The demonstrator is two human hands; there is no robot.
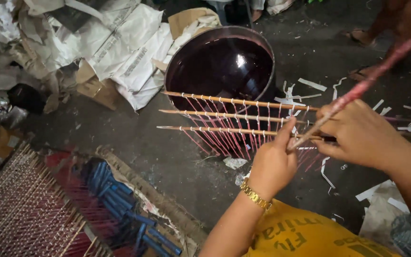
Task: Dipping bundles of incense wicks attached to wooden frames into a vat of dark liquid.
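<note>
My left hand, with a gold bracelet at the wrist, grips the near ends of three thin wooden sticks held level over a round vat of dark red liquid. Many thin red-dyed strings hang from the sticks, tied on with white knots. My right hand holds the sticks' ends too, together with a red-stained stick that slants up to the right.
Crumpled white sacks and cardboard lie at the upper left. A rack of dyed sticks and blue tubes sits at the lower left. White paper strips litter the dark floor. Another person's sandalled feet stand at the upper right.
</note>
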